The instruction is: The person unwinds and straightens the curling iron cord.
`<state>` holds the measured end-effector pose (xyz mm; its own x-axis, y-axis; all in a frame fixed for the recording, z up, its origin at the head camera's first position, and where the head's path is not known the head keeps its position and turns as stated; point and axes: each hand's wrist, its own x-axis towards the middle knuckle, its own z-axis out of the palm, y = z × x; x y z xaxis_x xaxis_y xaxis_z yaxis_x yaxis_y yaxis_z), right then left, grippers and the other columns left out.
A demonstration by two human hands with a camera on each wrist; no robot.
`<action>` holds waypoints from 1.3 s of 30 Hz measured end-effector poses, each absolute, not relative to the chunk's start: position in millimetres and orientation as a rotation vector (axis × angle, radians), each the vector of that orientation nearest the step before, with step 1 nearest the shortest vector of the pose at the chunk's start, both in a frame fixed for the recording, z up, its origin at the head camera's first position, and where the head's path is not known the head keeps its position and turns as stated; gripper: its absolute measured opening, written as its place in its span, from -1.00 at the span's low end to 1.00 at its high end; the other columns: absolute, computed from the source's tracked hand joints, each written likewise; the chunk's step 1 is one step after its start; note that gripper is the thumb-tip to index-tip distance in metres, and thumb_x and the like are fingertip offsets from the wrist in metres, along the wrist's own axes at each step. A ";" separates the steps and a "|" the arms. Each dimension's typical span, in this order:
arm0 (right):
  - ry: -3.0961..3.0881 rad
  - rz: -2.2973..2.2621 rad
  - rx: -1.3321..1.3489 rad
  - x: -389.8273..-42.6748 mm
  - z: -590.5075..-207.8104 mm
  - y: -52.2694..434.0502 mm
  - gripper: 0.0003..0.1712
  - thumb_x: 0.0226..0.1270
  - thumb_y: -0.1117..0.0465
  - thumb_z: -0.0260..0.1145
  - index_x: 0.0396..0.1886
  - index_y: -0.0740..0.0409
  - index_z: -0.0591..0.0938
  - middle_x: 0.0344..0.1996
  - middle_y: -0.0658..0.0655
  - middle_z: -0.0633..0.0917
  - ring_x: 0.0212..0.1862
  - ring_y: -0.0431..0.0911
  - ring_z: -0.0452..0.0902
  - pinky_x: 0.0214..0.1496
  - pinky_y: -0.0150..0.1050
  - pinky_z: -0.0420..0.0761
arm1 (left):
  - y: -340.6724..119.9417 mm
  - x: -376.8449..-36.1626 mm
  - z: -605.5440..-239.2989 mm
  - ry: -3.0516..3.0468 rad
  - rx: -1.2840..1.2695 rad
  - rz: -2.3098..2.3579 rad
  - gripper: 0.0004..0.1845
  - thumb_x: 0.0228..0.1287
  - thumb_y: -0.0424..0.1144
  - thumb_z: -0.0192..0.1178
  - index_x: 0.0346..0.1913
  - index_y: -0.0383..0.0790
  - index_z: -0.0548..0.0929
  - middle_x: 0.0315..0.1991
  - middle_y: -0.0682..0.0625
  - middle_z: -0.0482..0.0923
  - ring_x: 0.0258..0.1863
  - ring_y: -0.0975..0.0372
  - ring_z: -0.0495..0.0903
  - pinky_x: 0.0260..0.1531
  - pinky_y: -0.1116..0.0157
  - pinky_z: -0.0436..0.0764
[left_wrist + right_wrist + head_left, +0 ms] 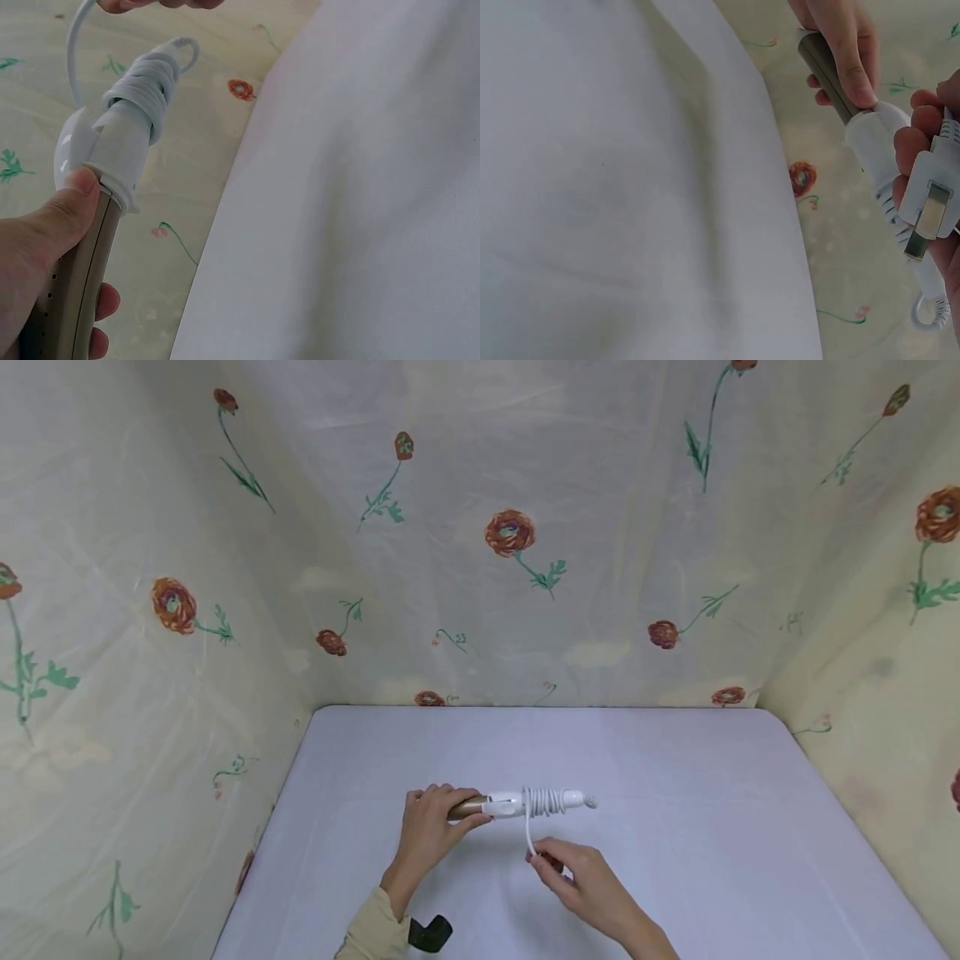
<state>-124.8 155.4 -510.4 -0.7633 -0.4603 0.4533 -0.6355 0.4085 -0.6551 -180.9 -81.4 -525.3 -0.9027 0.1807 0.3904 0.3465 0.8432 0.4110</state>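
My left hand [433, 827] grips the bronze barrel of a hair iron [504, 805], its thumb along the side by the white handle. The iron lies level above the table in the head view, handle end to the right. White cord [546, 802] is wound in several turns around the handle. My right hand [588, 881], below the handle, pinches the free length of cord leading down from the coils. In the right wrist view, that hand also holds the white plug [924, 176] in its fingers, metal prongs facing the camera.
A white-covered table [675, 827] spreads beneath both hands. Flower-patterned cloth [600, 485] hangs behind it and on both sides. A small black object [431, 935] shows beside the left sleeve [377, 931] at the near edge of the head view.
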 end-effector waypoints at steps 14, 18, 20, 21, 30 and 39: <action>-2.391 1.193 1.010 -132.1 -502.5 161.1 -0.84 0.29 0.34 0.25 -0.30 -0.06 0.60 -0.48 -0.24 0.57 -0.45 -0.47 0.40 -0.43 -0.60 0.41 | -82.3 -180.8 -527.2 -2.739 -0.393 -0.686 -0.53 -0.06 0.30 0.25 -0.08 0.20 0.70 -0.42 0.21 0.62 -0.40 0.32 0.46 -0.26 0.24 0.23; -2.406 1.161 1.001 -136.5 -498.8 164.4 -0.84 0.29 0.33 0.26 -0.30 -0.06 0.60 -0.49 -0.25 0.56 -0.46 -0.46 0.38 -0.44 -0.58 0.41 | -82.0 -181.1 -527.9 -2.740 -0.403 -0.686 -0.52 -0.06 0.31 0.24 -0.08 0.20 0.70 -0.44 0.21 0.61 -0.42 0.34 0.44 -0.26 0.22 0.24; -2.413 1.148 0.998 -138.5 -496.6 166.3 -0.84 0.29 0.33 0.26 -0.29 -0.05 0.61 -0.48 -0.24 0.57 -0.45 -0.45 0.38 -0.42 -0.57 0.42 | -82.1 -181.0 -528.0 -2.739 -0.405 -0.682 -0.53 -0.06 0.31 0.25 -0.08 0.21 0.71 -0.44 0.21 0.61 -0.42 0.33 0.44 -0.26 0.22 0.23; -2.417 1.141 0.994 -139.6 -495.7 167.0 -0.85 0.29 0.33 0.26 -0.28 -0.05 0.61 -0.47 -0.24 0.58 -0.45 -0.45 0.38 -0.41 -0.57 0.42 | -82.3 -180.9 -527.9 -2.737 -0.405 -0.681 -0.53 -0.07 0.30 0.26 -0.09 0.21 0.71 -0.44 0.21 0.61 -0.43 0.33 0.44 -0.25 0.22 0.24; -2.366 1.180 0.993 -149.4 -494.4 171.2 -0.84 0.23 0.37 0.30 -0.28 0.02 0.63 -0.57 -0.20 0.55 -0.52 -0.46 0.37 -0.47 -0.60 0.40 | -85.1 -180.7 -532.1 -2.732 -0.454 -0.678 -0.54 -0.10 0.30 0.28 -0.11 0.22 0.72 -0.40 0.23 0.65 -0.42 0.33 0.48 -0.21 0.16 0.28; -2.382 1.209 0.991 -155.6 -492.3 173.4 -0.86 0.27 0.36 0.27 -0.27 0.03 0.64 -0.57 -0.13 0.56 -0.54 -0.45 0.39 -0.53 -0.52 0.44 | -86.1 -179.9 -534.0 -2.725 -0.447 -0.682 -0.54 -0.10 0.30 0.28 -0.10 0.23 0.72 -0.39 0.21 0.66 -0.41 0.32 0.49 -0.17 0.13 0.30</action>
